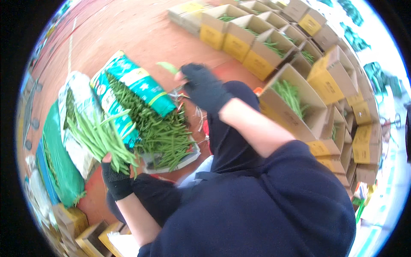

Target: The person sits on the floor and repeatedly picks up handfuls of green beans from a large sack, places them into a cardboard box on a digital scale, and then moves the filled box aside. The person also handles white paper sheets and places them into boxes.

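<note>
A bunch of long green beans (99, 136) is gripped in my left hand (117, 180), which wears a black fingerless glove. My right hand (200, 85), gloved the same way and slightly blurred, pinches a single green bean pod (167, 67) at its fingertips. Between and beyond the hands lies a pile of green beans (167, 141), partly in a slit teal printed plastic sack (144, 85) and partly on a pale sheet or tray (189, 160) near my legs.
Open cardboard boxes (282, 109), several with green beans inside, stand in rows at the right. Further sacks, one white (85, 93) and one green (57, 167), lie at the left. More boxes (93, 237) stand at the lower left on the reddish floor (128, 29).
</note>
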A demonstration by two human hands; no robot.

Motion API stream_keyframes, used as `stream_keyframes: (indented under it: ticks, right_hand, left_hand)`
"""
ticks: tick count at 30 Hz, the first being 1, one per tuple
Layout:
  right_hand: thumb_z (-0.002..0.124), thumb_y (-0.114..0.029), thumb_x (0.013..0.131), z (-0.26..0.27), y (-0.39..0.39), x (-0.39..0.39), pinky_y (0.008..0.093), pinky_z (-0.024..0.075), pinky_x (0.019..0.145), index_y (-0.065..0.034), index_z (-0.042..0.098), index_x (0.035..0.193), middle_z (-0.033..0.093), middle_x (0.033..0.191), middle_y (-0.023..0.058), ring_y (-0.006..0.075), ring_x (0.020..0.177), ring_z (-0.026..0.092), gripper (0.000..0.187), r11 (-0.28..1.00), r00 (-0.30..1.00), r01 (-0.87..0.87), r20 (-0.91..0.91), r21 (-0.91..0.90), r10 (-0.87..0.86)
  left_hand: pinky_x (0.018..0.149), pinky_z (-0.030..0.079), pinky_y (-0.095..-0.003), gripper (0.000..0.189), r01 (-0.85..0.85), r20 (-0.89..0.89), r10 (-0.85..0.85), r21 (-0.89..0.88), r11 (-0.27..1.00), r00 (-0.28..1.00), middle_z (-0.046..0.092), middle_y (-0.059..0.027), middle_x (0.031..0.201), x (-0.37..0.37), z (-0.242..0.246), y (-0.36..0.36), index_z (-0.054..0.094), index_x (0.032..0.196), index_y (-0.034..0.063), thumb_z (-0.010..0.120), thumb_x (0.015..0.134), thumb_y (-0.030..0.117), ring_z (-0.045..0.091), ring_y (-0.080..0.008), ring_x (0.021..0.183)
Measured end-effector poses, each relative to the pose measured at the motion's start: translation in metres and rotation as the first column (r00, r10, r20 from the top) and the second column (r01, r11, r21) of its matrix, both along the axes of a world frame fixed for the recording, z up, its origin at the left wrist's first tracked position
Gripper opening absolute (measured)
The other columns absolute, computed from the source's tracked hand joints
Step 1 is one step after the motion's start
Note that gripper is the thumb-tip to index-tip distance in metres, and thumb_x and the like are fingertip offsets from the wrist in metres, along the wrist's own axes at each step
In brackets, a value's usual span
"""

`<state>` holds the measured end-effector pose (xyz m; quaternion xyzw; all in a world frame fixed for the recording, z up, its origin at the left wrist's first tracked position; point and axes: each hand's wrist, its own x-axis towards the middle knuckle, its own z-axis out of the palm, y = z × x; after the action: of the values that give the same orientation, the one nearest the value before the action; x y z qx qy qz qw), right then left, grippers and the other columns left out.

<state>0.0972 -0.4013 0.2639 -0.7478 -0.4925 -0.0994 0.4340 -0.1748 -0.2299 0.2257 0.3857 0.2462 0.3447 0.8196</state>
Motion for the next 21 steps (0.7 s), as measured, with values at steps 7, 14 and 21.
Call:
stream_keyframes:
  ticks: [7, 14, 21]
  right_hand:
    - [0.051, -0.005, 0.072, 0.070, -0.224, 0.060, 0.0383, 0.0413, 0.072, -0.0076, 0.056, 0.080, 0.058, 0.085, 0.0114, 0.0314, 0.081, 0.052, 0.010, 0.799, 0.820, 0.543, 0.371, -0.261, -0.436]
    - [0.057, -0.015, 0.076, 0.054, -0.337, 0.064, 0.0318, 0.0424, 0.078, -0.0108, 0.056, 0.095, 0.060, 0.094, 0.0106, 0.0260, 0.088, 0.057, 0.019, 0.712, 0.737, 0.627, -0.054, -0.316, -0.673]
    - [0.057, -0.019, 0.078, 0.042, -0.361, 0.060, 0.0306, 0.0429, 0.075, -0.0111, 0.056, 0.097, 0.060, 0.093, 0.0092, 0.0224, 0.086, 0.058, 0.021, 0.704, 0.742, 0.615, -0.043, -0.356, -0.669]
  left_hand:
    - [0.068, 0.047, -0.0354, 0.044, 0.203, -0.025, -0.203, -0.013, 0.979, 0.979, 0.056, -0.0142, 0.091, 0.008, 0.006, -0.011, 0.044, 0.109, -0.0041, 0.053, 0.077, 0.024, 0.056, -0.0254, 0.080]
    - [0.075, 0.045, -0.0349, 0.042, 0.142, -0.091, -0.146, -0.051, 0.989, 0.985, 0.055, -0.0130, 0.097, 0.010, -0.014, -0.004, 0.046, 0.109, -0.0029, 0.050, 0.080, 0.027, 0.054, -0.0228, 0.085]
    - [0.078, 0.044, -0.0378, 0.049, 0.140, -0.105, -0.158, -0.156, 0.978, 0.982, 0.053, -0.0149, 0.101, 0.007, -0.020, 0.003, 0.041, 0.115, -0.0026, 0.054, 0.077, 0.027, 0.053, -0.0270, 0.090]
